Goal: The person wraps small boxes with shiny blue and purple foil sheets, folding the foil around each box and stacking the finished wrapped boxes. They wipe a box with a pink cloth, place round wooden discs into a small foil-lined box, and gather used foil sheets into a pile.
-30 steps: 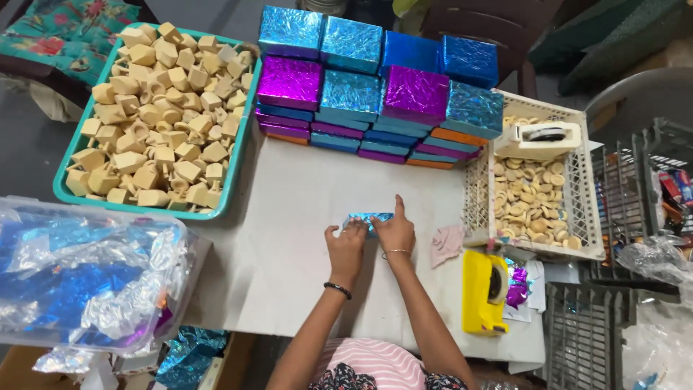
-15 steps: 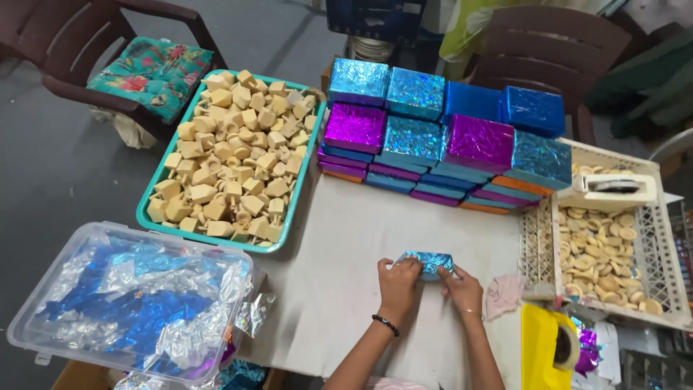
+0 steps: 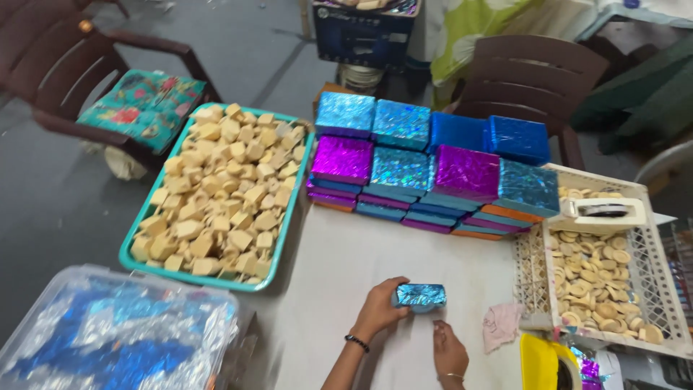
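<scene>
head view, in hand: I see the left hand (image 3: 380,308) closed around a small block wrapped in blue foil (image 3: 420,295), holding it just above the white table (image 3: 346,260), near its front edge

head view, other hand: the right hand (image 3: 449,352) lies loose on the table just below the block, fingers relaxed, gripping nothing and not touching the foil as far as I can tell

head view, done: I judge this block fully covered, no bare tan showing; behind it stands a stack of wrapped boxes (image 3: 433,166) in blue and purple foil, several layers high

head view, left: the teal tray (image 3: 216,195) is heaped with bare tan blocks, so by my reading most of the wrapping lies ahead; the white basket (image 3: 613,289) at the right holds pale round pieces, also unwrapped

head view, supplies: a clear tub of blue foil sheets (image 3: 119,336) sits at the lower left; a white tape dispenser (image 3: 603,211) rests on the basket rim; a pink cloth (image 3: 503,325) lies beside the right hand

head view, hard to tell: the underside of the block is hidden, so I cannot say whether its folds are sealed; the yellow object (image 3: 545,365) at the bottom edge is cut off, and so is the tub
</scene>
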